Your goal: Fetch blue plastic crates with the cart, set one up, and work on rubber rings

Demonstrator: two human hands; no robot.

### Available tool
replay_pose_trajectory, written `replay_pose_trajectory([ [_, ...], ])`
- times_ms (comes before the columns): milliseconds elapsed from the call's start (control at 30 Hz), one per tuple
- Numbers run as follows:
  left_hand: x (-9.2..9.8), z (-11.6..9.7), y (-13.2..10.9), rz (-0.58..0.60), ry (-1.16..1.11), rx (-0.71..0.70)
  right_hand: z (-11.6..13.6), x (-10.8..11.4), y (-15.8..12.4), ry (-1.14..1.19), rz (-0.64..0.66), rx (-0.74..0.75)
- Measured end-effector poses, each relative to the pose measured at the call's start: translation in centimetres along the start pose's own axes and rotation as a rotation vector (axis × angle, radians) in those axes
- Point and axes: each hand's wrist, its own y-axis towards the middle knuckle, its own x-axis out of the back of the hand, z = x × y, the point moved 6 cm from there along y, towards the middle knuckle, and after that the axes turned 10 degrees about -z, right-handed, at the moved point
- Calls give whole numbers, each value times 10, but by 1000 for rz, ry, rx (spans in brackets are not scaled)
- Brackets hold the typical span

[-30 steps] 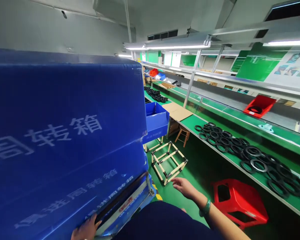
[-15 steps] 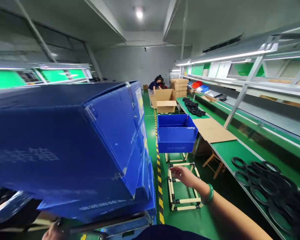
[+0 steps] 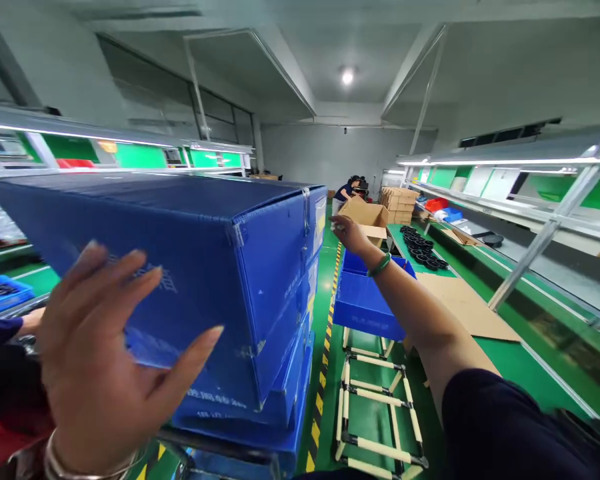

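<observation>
A large blue corrugated plastic box (image 3: pixel 195 267) tops a stack of similar blue boxes (image 3: pixel 267 417) on my left. My left hand (image 3: pixel 105 353) is raised before its near face, fingers and thumb spread, nothing in it; whether the fingertips touch the box I cannot tell. My right hand (image 3: pixel 353 235) reaches forward past the stack's right side, above an open blue bin (image 3: pixel 367 303). Its fingers are loosely bent and apart, with no object visible in them. A green bangle (image 3: pixel 380 265) circles the right wrist.
Cream tube frames (image 3: pixel 380 393) stand beside a yellow-black floor line (image 3: pixel 321 393). Along the right runs a green workbench (image 3: pixel 517 367) with flat cardboard (image 3: pixel 467 303) and black rings (image 3: pixel 423 247). A co-worker (image 3: pixel 347 191) bends by an open carton (image 3: pixel 367 215). At left, another person's hand (image 3: pixel 33 321) shows.
My left hand has risen from low beside the cart's bar to the box's front. My right hand has moved up and forward. The view has tilted up and turned left.
</observation>
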Motion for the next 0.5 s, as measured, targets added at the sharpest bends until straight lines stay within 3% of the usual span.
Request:
replay_pose_trajectory([
  [100, -21, -42, 45, -37, 153, -196, 5, -9, 50, 48, -8, 142],
  [200, -54, -38, 62, 90, 302, -104, 2, -20, 76, 84, 23, 268],
  [267, -64, -29, 63, 129, 347, -47, -2, -29, 83, 60, 101, 331],
  [400, -59, -22, 57, 81, 377, -37, -2, -42, 83, 47, 337, 514],
  [500, -42, -12, 52, 55, 469, 56, 6, -41, 86, 102, 420, 611],
])
